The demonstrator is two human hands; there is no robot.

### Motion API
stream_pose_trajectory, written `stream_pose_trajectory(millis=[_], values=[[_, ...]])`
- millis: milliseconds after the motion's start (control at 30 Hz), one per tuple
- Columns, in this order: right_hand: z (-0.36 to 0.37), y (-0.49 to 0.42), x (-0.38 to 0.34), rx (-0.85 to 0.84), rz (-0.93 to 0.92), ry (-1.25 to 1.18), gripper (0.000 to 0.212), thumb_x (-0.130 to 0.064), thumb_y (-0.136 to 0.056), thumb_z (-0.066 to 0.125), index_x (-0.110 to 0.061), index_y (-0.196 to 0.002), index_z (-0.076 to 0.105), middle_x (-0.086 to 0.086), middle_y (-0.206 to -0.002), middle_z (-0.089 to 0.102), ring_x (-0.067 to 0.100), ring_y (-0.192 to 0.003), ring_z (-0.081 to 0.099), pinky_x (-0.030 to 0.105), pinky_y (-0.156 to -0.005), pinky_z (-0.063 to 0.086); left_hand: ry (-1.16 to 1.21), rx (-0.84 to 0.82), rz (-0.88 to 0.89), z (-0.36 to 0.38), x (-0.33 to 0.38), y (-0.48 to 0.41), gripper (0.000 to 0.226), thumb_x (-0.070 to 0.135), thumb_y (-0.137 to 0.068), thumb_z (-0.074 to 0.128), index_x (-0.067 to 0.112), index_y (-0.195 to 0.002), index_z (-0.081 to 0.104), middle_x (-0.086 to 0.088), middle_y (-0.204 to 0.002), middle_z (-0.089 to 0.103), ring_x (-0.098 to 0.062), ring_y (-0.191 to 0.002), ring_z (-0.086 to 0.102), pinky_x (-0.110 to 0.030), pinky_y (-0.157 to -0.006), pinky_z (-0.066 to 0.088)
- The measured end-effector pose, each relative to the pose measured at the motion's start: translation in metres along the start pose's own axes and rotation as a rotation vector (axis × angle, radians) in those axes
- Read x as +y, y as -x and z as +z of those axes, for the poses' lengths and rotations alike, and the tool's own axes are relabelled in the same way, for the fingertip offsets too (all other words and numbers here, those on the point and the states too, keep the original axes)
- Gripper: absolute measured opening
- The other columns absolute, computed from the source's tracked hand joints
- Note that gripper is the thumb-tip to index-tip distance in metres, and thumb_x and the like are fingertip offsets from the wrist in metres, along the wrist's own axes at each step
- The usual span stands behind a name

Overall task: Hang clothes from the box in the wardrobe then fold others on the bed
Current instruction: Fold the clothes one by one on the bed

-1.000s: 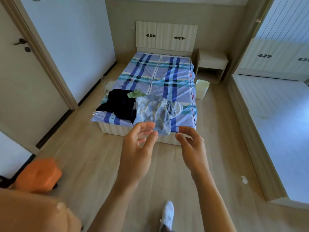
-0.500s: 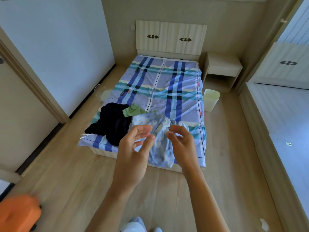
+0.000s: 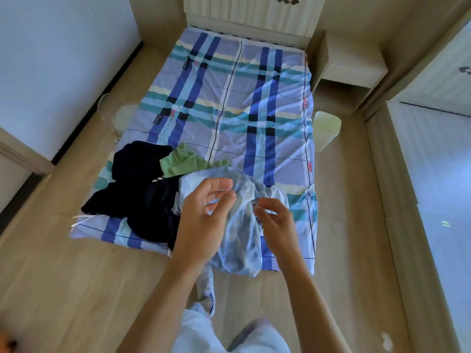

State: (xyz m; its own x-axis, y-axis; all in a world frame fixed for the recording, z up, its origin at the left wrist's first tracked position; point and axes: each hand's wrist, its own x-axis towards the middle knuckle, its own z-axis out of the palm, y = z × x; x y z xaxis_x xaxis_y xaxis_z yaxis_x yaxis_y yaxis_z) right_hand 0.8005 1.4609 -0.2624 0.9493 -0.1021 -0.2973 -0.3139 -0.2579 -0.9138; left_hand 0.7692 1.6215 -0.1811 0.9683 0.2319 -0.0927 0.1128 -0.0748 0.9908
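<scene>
While the bed [image 3: 229,103] is being faced from its foot edge, the folding step is judged to be in hand, with nothing yet folded. Three garments are being left heaped along the foot edge: a dark garment [image 3: 142,189] toward the left corner, a green one [image 3: 182,163] just behind it, and a pale blue garment [image 3: 242,235] nearer the right corner, its hem being let hang over the edge. Both hands are being held over the blue garment, the left hand [image 3: 201,220] with fingers spread and loosely curled, the right hand [image 3: 276,220] likewise unclenched; nothing is being pinched, though contact cannot be ruled out. Next, the blue garment is probably being called for: gripped at two points and spread flat.
</scene>
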Motion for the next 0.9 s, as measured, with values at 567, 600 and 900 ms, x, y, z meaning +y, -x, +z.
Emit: stream_pose_trajectory(millis=[567, 600, 900], values=[[0.123, -0.303, 0.253, -0.044, 0.352, 0.305, 0.069, -0.022, -0.076, 0.080, -0.017, -0.135, 0.045, 0.009, -0.126, 0.056, 0.025, -0.107, 0.063, 0.043, -0.099, 0.050, -0.155, 0.018, -0.429, 0.054, -0.270, -0.213, 0.023, 0.036, -0.089, 0.063, 0.023, -0.107, 0.070, 0.012, -0.106, 0.071, -0.003, -0.102, 0.066, -0.023, -0.090, 0.049], [0.128, -0.320, 0.266, -0.043, 0.341, 0.352, 0.074, -0.025, -0.075, 0.080, -0.018, -0.139, 0.042, 0.009, -0.133, 0.050, 0.025, -0.115, 0.058, 0.040, -0.102, 0.047, -0.161, 0.015, -0.446, 0.057, -0.284, -0.215, 0.028, 0.039, -0.087, 0.061, 0.023, -0.107, 0.070, 0.012, -0.106, 0.072, -0.003, -0.102, 0.067, -0.024, -0.091, 0.050], [0.154, -0.404, 0.349, -0.087, 0.581, 0.397, 0.110, -0.045, -0.072, 0.084, -0.014, -0.155, 0.017, 0.011, -0.149, 0.043, 0.028, -0.129, 0.051, 0.036, -0.101, 0.049, -0.190, -0.038, -0.531, 0.073, -0.370, -0.219, 0.025, 0.040, -0.091, 0.063, 0.027, -0.111, 0.070, 0.014, -0.110, 0.071, 0.006, -0.101, 0.065, -0.020, -0.088, 0.048]])
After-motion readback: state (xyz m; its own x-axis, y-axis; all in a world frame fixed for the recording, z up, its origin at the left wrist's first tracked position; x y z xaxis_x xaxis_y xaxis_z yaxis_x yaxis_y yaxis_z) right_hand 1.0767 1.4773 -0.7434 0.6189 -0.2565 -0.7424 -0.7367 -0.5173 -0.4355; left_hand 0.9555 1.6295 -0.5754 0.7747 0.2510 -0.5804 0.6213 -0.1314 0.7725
